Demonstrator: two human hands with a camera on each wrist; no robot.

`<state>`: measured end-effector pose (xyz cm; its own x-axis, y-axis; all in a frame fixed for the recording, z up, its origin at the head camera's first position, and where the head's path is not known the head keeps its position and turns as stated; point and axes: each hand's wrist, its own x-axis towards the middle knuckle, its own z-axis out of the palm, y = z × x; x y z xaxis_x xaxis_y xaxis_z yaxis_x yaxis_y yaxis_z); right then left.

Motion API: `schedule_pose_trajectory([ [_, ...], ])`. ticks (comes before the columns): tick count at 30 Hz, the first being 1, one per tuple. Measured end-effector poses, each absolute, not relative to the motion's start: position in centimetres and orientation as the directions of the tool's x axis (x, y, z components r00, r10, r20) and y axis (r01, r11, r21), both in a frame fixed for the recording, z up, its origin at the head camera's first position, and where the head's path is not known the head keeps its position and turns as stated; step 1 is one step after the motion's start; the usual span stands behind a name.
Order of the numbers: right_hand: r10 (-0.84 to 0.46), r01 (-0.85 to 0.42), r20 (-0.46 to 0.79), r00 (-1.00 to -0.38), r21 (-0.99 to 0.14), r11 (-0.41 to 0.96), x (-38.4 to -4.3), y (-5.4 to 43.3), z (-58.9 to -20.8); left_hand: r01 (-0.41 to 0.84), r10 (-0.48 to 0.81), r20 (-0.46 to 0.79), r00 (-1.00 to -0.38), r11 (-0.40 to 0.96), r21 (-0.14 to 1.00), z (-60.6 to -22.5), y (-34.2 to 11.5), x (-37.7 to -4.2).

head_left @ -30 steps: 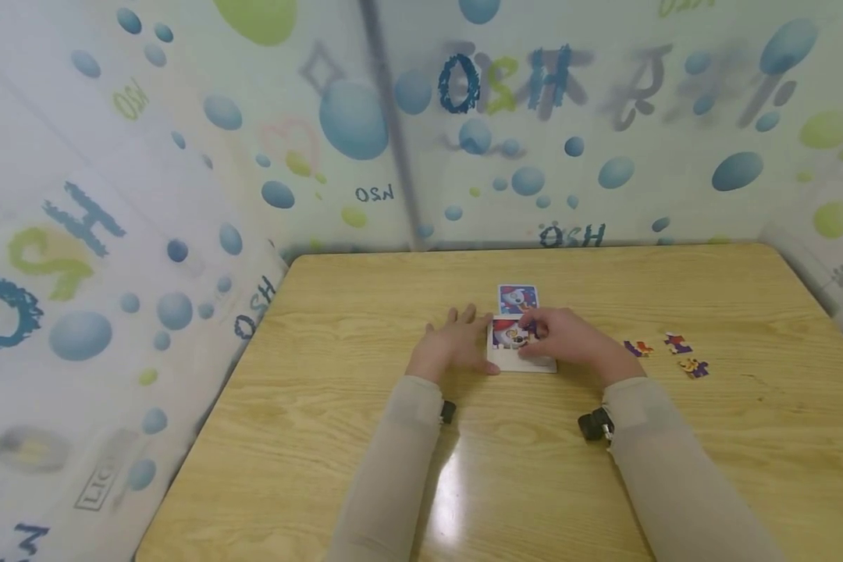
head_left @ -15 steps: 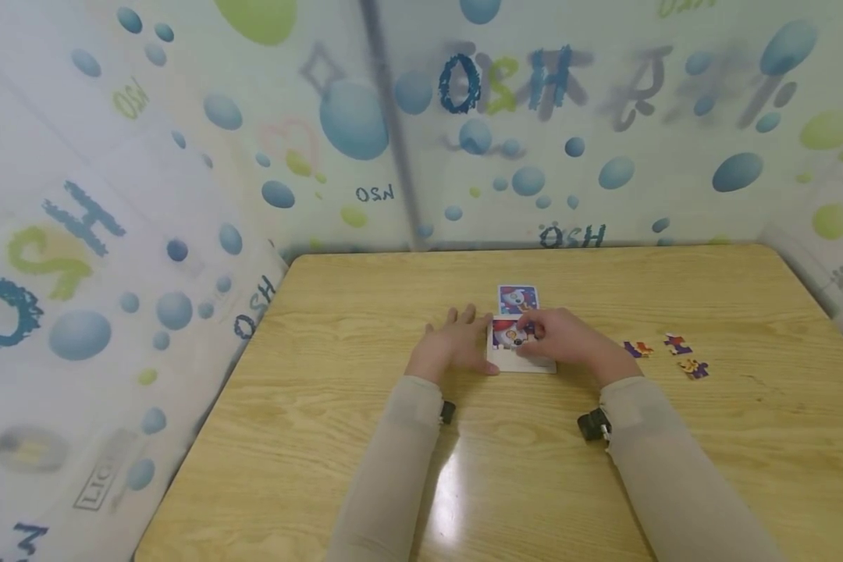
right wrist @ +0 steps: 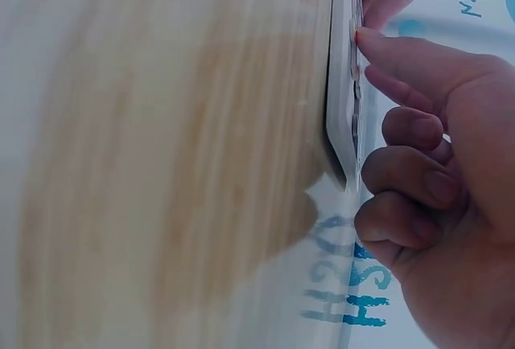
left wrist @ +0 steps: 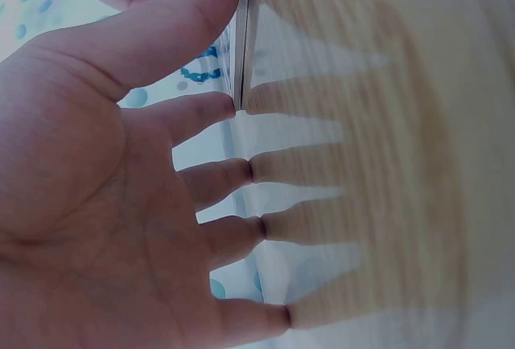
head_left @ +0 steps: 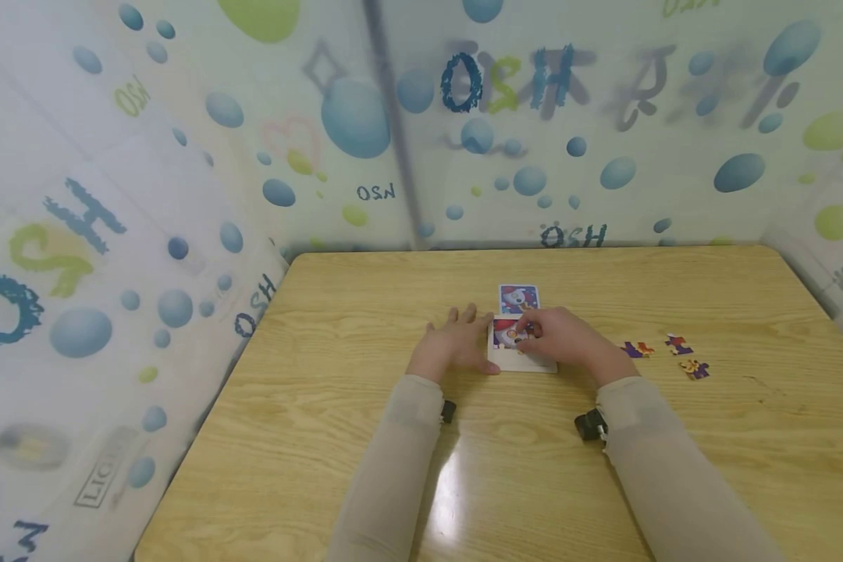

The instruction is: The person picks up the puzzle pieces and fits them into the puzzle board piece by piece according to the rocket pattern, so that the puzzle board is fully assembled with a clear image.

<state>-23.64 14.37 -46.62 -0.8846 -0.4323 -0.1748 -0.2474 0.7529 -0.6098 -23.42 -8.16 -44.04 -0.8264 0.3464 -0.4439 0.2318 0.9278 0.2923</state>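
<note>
A small white puzzle board [head_left: 527, 362] lies on the table, its upper part filled with jigsaw pieces [head_left: 507, 331] in red, white and purple; its lower strip is bare. My left hand [head_left: 455, 345] braces the board's left side, fingers spread and fairly straight; in the left wrist view, thumb and index finger touch the board's edge [left wrist: 242, 51]. My right hand [head_left: 565, 336] reaches over the right half, pinching a puzzle piece between thumb and index finger, low against the board [right wrist: 342, 116]. That piece is mostly hidden by the fingers, and the other fingers are curled in.
Right of the hands lie three loose puzzle pieces: one purple and orange [head_left: 638, 349], one red and purple [head_left: 677, 344], one yellow and purple [head_left: 694, 369]. A picture card [head_left: 518, 297] sits just behind the board. The wooden table [head_left: 365, 312] meets a patterned wall covering [head_left: 604, 101] at the back.
My right hand has shifted slightly left over the board, its fingertips moving a little along the pieces. The left hand, the card and the loose pieces stay where they were.
</note>
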Motion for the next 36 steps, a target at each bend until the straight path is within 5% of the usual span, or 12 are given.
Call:
schedule_pose_trajectory([
  [17,-0.434,-0.246,-0.205,-0.877,-0.584,0.774,-24.0,15.0,-45.0,0.231,0.34,-0.446,-0.828,0.931,0.282,-44.2,-8.1,-23.5],
  [26,-0.452,-0.309,-0.151,-0.879,-0.541,0.782,-23.9,21.3,-40.3,0.231,0.348,-0.438,-0.829,0.926,0.299,-44.3,-8.2,-23.4],
  [36,-0.411,-0.23,-0.195,-0.891,-0.587,0.776,-22.3,29.1,-40.5,0.215,0.337,-0.443,-0.83,0.928,0.303,-44.3,-8.1,-23.5],
])
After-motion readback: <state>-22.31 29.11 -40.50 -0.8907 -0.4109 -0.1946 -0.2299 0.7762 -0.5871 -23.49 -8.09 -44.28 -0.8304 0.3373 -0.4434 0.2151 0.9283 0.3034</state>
